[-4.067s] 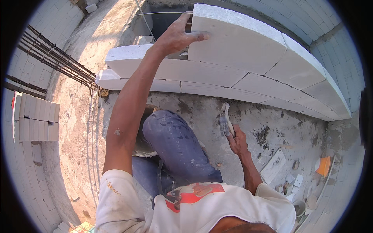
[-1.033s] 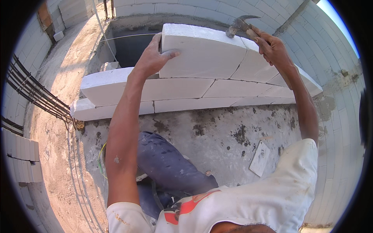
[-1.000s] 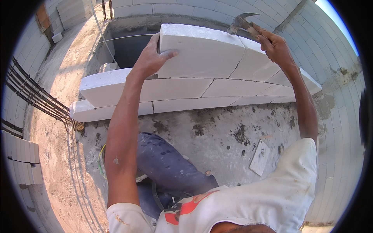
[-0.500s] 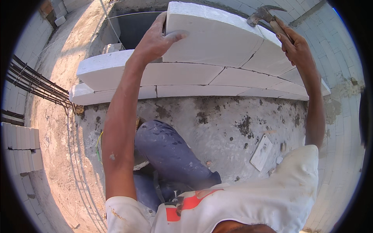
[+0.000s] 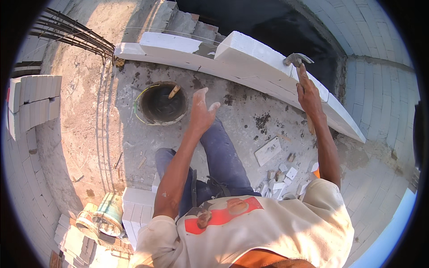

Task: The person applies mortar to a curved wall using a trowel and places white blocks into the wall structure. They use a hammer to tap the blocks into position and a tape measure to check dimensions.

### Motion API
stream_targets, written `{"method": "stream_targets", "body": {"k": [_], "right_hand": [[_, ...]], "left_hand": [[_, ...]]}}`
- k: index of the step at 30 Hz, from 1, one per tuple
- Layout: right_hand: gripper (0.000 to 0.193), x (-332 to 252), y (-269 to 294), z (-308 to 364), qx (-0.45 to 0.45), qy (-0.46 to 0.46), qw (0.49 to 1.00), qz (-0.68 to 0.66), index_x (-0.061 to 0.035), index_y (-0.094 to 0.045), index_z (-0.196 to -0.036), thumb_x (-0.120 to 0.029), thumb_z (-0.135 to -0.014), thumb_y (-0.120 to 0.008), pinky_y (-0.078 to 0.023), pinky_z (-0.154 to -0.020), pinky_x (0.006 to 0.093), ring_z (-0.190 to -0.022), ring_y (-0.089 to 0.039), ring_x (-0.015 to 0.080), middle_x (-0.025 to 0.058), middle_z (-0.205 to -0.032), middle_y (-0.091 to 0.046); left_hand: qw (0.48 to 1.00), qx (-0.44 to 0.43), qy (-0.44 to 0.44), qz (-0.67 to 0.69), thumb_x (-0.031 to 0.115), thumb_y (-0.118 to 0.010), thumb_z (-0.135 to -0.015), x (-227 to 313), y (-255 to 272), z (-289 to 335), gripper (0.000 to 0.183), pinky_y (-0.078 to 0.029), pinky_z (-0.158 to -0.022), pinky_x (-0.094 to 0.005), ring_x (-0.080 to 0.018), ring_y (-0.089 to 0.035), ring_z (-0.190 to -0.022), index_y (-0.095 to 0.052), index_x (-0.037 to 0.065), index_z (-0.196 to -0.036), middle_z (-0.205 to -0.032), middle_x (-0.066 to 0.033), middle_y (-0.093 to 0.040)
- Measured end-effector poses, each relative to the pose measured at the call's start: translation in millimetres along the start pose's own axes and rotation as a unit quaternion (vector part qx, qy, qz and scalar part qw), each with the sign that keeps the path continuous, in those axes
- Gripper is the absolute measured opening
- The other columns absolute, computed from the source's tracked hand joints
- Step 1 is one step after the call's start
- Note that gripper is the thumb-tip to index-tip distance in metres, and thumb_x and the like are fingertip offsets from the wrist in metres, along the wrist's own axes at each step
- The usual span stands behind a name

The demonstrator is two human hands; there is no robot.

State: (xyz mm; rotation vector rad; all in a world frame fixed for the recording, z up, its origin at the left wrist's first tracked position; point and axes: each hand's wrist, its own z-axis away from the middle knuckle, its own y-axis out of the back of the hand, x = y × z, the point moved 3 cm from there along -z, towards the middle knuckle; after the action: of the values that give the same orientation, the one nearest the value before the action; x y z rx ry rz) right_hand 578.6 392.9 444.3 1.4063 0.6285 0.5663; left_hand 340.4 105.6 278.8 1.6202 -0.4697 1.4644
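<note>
My right hand (image 5: 309, 94) grips a claw hammer (image 5: 295, 59) by its handle, one finger stretched along it. The hammer's head is at the top edge of a low wall of white blocks (image 5: 277, 82). An upper white block (image 5: 250, 56) stands on the wall's lower course, its left end free. My left hand (image 5: 203, 110) is off the wall, its fingers apart and nothing in them. Left of it on the floor sits a dark round bucket (image 5: 154, 111), with a wooden handle (image 5: 174, 92) sticking up inside; the rest of that tool is hidden.
Steel rebar (image 5: 73, 31) juts out at the upper left, and a thin string runs over the wall. Beyond it are steps (image 5: 187, 24) and a dark recess. Stacked blocks (image 5: 38, 94) stand left, dirty buckets (image 5: 108, 214) lower left. Block offcuts (image 5: 279, 181) and a flat white piece (image 5: 268, 151) lie right.
My left hand has let go of the upper block's left end and drawn back toward me. My right hand still holds the hammer, lower in view. The view has shifted, bringing the bucket into sight.
</note>
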Motion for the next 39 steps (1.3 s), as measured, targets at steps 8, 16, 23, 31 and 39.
{"method": "stream_targets", "body": {"k": [8, 16, 23, 31, 39], "right_hand": [[0.073, -31.2, 53.7, -48.0, -0.207, 0.001, 0.973, 0.107, -0.0316, -0.032, -0.165, -0.011, -0.102, -0.062, -0.058, -0.092, 0.0527, -0.107, -0.072, 0.0404, 0.0258, -0.124, -0.067], [0.071, -6.8, 85.4, -119.1, -0.331, 0.084, 0.937, -0.067, -0.0177, -0.043, -0.158, -0.006, -0.093, -0.069, -0.056, -0.094, 0.0501, -0.109, -0.07, 0.0449, 0.0291, -0.126, -0.065], [0.062, -76.1, 119.7, -250.2, -0.279, 0.223, 0.911, -0.206, -0.0161, -0.044, -0.157, -0.01, -0.099, -0.064, -0.055, -0.095, 0.05, -0.11, -0.07, 0.0461, 0.0271, -0.133, -0.066], [0.054, -145.9, 10.9, -350.0, -0.279, 0.52, 0.807, -0.01, -0.0259, -0.047, -0.158, -0.019, -0.107, -0.06, -0.06, -0.075, 0.0461, -0.081, -0.075, 0.0337, 0.0202, -0.105, -0.077], [0.043, -273.3, 6.8, -347.0, -0.262, 0.491, 0.79, -0.258, -0.0052, -0.056, -0.141, -0.019, -0.101, -0.058, -0.053, -0.088, 0.05, -0.111, -0.068, 0.0428, 0.0265, -0.123, -0.07]], "left_hand": [[0.961, 0.006, 0.274, -0.014, 0.03, -0.08, -0.091, 58.7, 34.0, 146.0, 0.07, -0.045, -0.11, -0.0472, -0.0427, -0.055, -0.131, -0.052, -0.009, -0.141, -0.141, -0.0299, -0.055], [0.89, 0.122, 0.379, 0.224, 0.051, -0.082, -0.087, 124.8, -71.9, -18.3, 0.098, -0.045, -0.113, -0.0476, -0.0405, -0.052, -0.14, -0.041, -0.013, -0.15, -0.149, -0.0331, -0.049], [0.823, 0.302, 0.421, 0.232, 0.043, -0.087, -0.082, 136.1, -123.0, -137.3, 0.105, -0.048, -0.11, -0.0418, -0.0365, -0.056, -0.137, -0.035, -0.012, -0.154, -0.147, -0.0306, -0.052], [0.757, 0.388, 0.417, 0.32, 0.017, -0.092, -0.069, 127.0, -150.2, -171.5, 0.091, -0.053, -0.102, -0.0411, -0.0355, -0.066, -0.121, -0.048, -0.009, -0.144, -0.134, -0.0255, -0.063], [0.748, 0.426, 0.423, 0.283, 0.016, -0.092, -0.068, 130.6, -144.6, -169.6, 0.082, -0.053, -0.102, -0.0428, -0.0385, -0.066, -0.118, -0.055, -0.01, -0.137, -0.127, -0.0257, -0.066]]}}
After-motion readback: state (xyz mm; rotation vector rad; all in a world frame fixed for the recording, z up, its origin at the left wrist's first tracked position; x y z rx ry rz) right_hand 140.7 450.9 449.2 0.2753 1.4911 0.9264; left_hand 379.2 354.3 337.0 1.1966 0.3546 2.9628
